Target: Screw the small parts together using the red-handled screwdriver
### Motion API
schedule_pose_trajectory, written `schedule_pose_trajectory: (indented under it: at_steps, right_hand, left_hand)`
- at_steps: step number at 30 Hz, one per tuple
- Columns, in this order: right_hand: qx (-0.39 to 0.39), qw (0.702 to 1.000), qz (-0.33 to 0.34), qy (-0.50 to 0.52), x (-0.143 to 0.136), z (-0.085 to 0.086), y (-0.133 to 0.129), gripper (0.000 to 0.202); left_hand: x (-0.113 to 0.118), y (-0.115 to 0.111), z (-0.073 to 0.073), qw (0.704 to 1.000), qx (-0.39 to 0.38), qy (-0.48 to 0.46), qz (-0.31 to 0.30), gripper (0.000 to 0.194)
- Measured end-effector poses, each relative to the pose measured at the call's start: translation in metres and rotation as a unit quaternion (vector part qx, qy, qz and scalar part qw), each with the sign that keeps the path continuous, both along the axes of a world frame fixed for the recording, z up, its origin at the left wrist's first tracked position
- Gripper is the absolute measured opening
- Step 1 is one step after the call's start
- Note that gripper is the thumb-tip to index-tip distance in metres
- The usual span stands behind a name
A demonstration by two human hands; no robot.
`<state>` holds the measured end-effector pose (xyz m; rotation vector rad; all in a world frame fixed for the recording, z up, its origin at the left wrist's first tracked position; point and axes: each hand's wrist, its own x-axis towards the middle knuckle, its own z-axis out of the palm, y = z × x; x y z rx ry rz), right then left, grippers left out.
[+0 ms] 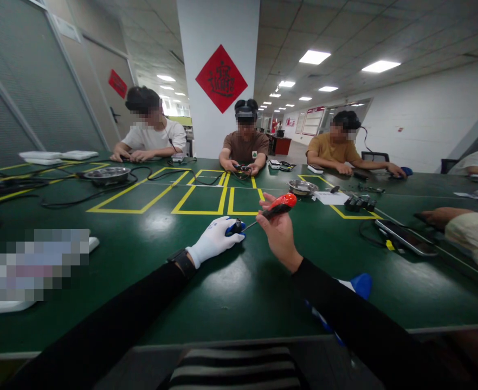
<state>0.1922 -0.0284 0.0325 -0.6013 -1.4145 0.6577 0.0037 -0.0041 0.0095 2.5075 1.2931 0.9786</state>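
Note:
My left hand (214,239), in a white glove with blue fingertips, rests on the green table and grips a small black part (237,226). Its exact kind is too small to make out. My bare right hand (280,233) is closed around a screwdriver (282,205) with a red and black handle. The thin metal shaft slants down to the left, and its tip reaches the black part or lies right beside it. Under my right forearm, a blue and white glove (360,285) is partly hidden.
Yellow tape outlines (200,212) mark the green table (149,303). Metal bowls (303,187) stand farther back. To the right lie several black parts (361,203), white paper (331,197) and a phone (407,238). Several people sit around the table; one person's arm (472,230) reaches in from the right.

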Motion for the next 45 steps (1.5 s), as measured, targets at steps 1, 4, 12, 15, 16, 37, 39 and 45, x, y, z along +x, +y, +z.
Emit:
schedule_pose_trajectory:
  at_steps: [1,4,12,15,16,37,39,45]
  right_hand:
    - [-0.007,1.000,0.006,0.000,0.000,0.000,0.001,0.031]
    - [-0.015,1.000,0.025,0.003,-0.001,-0.002,0.006,0.018]
    - [-0.038,0.998,0.048,0.024,-0.006,-0.011,0.004,0.026]
    - [-0.032,0.998,0.046,0.012,-0.005,-0.010,0.001,0.033]
    - [-0.026,0.999,0.038,0.011,-0.004,-0.008,0.001,0.035]
    - [-0.047,0.993,0.110,0.018,-0.006,0.000,-0.010,0.030]
    - [-0.037,0.994,0.097,0.019,-0.006,0.002,-0.010,0.028]
    - [-0.026,0.995,0.086,0.043,-0.009,-0.002,-0.004,0.011]
  left_hand:
    - [0.000,0.000,0.000,1.000,-0.002,0.001,0.000,0.025]
    - [0.000,0.000,0.000,1.000,-0.004,0.001,-0.002,0.024]
    - [0.000,0.000,0.000,1.000,0.001,0.006,-0.005,0.024]
    - [0.000,0.000,-0.001,1.000,-0.002,-0.002,-0.003,0.023]
    - [0.000,0.000,-0.001,1.000,-0.001,-0.004,-0.004,0.023]
    - [0.000,0.001,-0.002,1.000,0.004,0.005,-0.006,0.026]
    - [0.000,0.002,-0.003,1.000,0.007,0.007,-0.007,0.026]
    - [-0.001,0.002,-0.005,1.000,0.007,0.003,-0.002,0.027]
